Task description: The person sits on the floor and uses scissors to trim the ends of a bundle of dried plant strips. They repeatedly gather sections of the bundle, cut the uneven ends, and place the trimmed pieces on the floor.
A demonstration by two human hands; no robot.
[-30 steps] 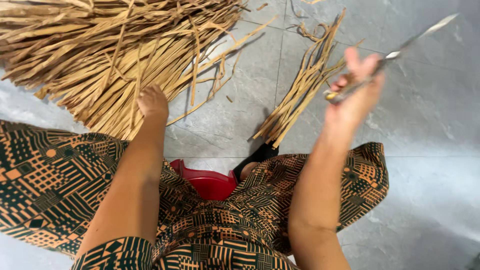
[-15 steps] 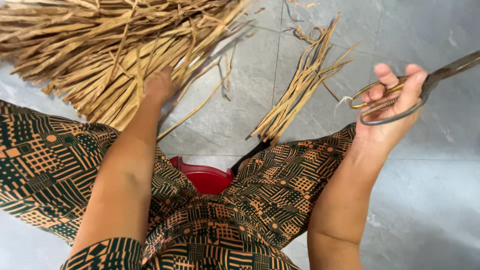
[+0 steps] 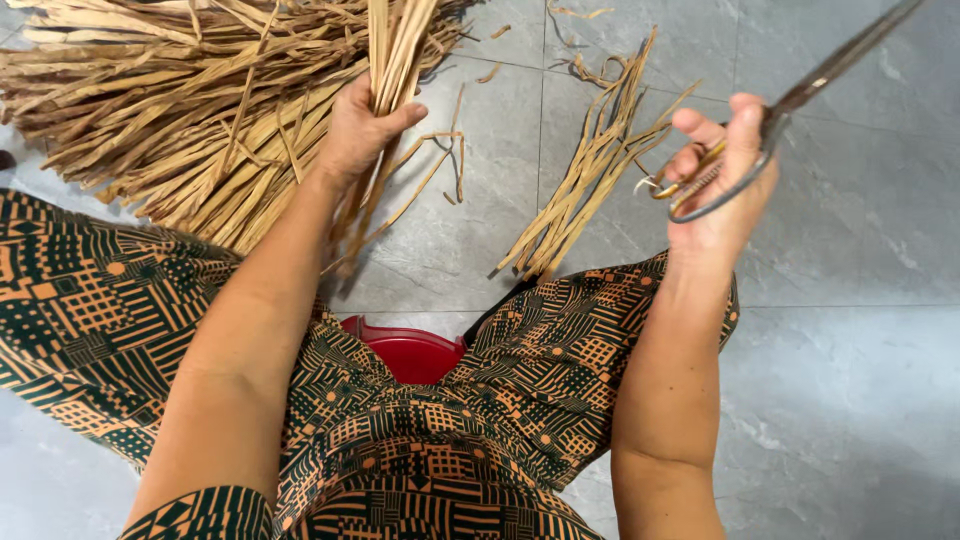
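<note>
grey floor tiles (image 3: 850, 330) are strewn with dried strips: few are trimmed at 1 o'clock (image 3: 590, 180), most remain piled (image 3: 170, 110); left hand (image 3: 358, 130) is clamped on a bunch (image 3: 395, 50), right hand (image 3: 725, 180) closed around scissors (image 3: 800, 95).

Dry, matt straw strips (image 3: 200, 90), metal scissors (image 3: 790, 110), smooth grey stone-tile floor (image 3: 850, 300), patterned cloth (image 3: 90, 300).

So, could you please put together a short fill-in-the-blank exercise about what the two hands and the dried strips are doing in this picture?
1. The left hand grips a bunch of dried ____ strips.
2. The right hand holds a pair of ____, its blades pointing up and away.
3. A smaller bundle of strips lies on the grey ____ floor.
4. Between the knees shows a ____ stool.

Missing words: leaf; scissors; tiled; red
</note>
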